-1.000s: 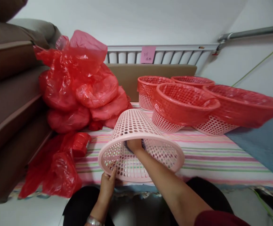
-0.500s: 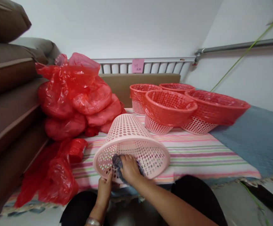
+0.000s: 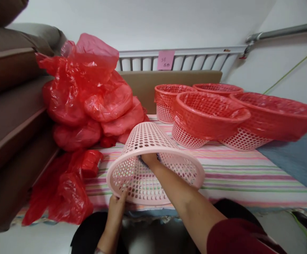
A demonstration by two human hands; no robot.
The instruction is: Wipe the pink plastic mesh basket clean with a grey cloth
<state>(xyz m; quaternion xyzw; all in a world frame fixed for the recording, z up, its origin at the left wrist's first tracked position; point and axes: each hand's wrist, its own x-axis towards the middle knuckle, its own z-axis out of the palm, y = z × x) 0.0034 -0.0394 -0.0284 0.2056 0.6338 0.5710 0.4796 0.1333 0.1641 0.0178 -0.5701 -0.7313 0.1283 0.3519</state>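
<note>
A pale pink perforated plastic basket [image 3: 155, 137] lies on its side, its mouth facing me. My left hand [image 3: 118, 204] grips the rim at the lower left, thumb inside. Deep in the basket, my right hand [image 3: 149, 159] presses a dark grey-blue cloth [image 3: 158, 157] near the inner wall; the basket's upper rim hides the fingers and most of the cloth. The basket rests on a striped cloth cover [image 3: 222, 176].
Several baskets lined with red plastic bags [image 3: 211, 116] stand at the right. At the left are a heap of red plastic bags [image 3: 90, 95], a red bag roll [image 3: 91, 163] and stacked brown cushions [image 3: 10, 102]. A pink note [image 3: 166, 60] hangs on the rear rail.
My right hand has moved with the cloth from near the basket's mouth deeper inside. My left hand stays on the rim. The view has shifted slightly, too.
</note>
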